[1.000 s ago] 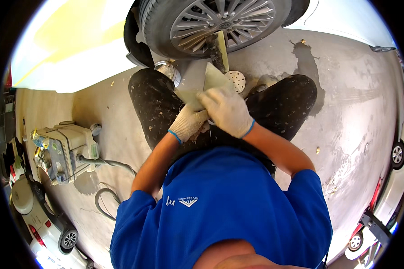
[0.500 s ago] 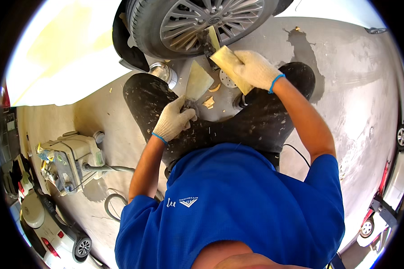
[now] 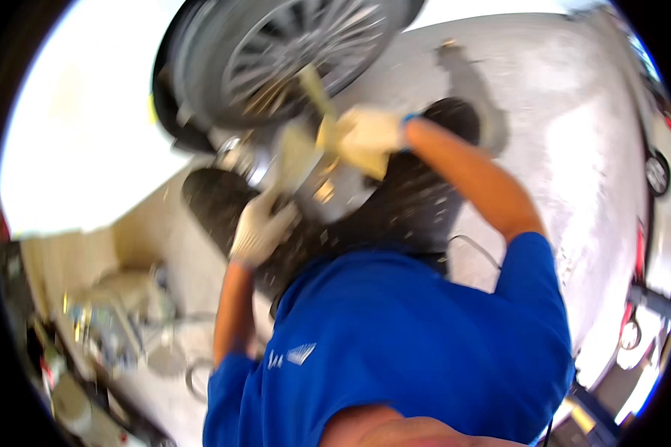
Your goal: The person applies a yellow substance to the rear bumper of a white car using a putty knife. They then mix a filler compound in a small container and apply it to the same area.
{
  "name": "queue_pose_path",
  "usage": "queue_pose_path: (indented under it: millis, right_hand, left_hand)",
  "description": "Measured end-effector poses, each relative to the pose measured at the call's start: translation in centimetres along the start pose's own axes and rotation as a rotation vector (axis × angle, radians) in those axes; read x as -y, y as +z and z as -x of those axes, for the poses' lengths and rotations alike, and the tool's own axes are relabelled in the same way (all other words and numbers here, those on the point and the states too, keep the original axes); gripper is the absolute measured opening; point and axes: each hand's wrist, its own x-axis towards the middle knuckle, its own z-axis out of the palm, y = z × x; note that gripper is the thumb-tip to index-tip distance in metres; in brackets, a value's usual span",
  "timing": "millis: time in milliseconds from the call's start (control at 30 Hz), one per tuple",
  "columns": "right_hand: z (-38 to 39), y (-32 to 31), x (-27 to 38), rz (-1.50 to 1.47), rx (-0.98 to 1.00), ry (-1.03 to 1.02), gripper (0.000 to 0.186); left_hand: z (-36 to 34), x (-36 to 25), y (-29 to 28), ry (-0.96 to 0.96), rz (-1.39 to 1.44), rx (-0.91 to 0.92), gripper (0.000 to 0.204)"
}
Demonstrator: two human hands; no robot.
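Right hand [image 3: 365, 135], gloved in white, is sitting upper centre of the frame, fingers closing around a yellow-tan sheet [image 3: 334, 134] that is sticking up toward the car wheel [image 3: 283, 56]; the sheet's upper strip is overlapping the alloy spokes, though blur is hiding whether it is touching them; left hand [image 3: 261, 227], also gloved, is hanging lower and to the left, centre-left of the frame, gripping the bottom of a second pale sheet [image 3: 294, 149] that is rising from it toward the right hand; the two hands are staying apart, each clamping its own piece, the pieces lying just beside each other between them; dark trousers [image 3: 395, 216] are showing under both hands; grey concrete floor [image 3: 574, 149] is filling the right side; a blurred machine with cables [image 3: 119, 320] is lying at lower left.
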Motion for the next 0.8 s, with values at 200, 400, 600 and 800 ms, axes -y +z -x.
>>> queue_pose_path:
  millis: [200, 400, 600, 800]
  right_hand:
    - [-0.9, 4.5, 4.1, 0.254, -0.827, -0.349, 0.027]
    - [-2.4, 7.0, 1.7, 0.480, -0.749, -0.101, 0.024]
    - [-0.5, 6.9, 6.8, 0.253, -1.008, -0.322, 0.038]
    - [-2.3, 4.9, 4.6, -0.078, -0.664, -0.027, 0.032]
  left_hand:
    - [-2.3, 3.4, 0.3, -0.038, 0.218, -0.009, 0.024]
    - [-2.0, 3.0, 1.3, 0.137, 0.206, -0.050, 0.029]
    - [-2.0, 1.9, 2.1, 0.173, 0.168, -0.197, 0.026]
    - [0.1, -0.5, 1.2, 0.345, 0.205, -0.367, 0.028]
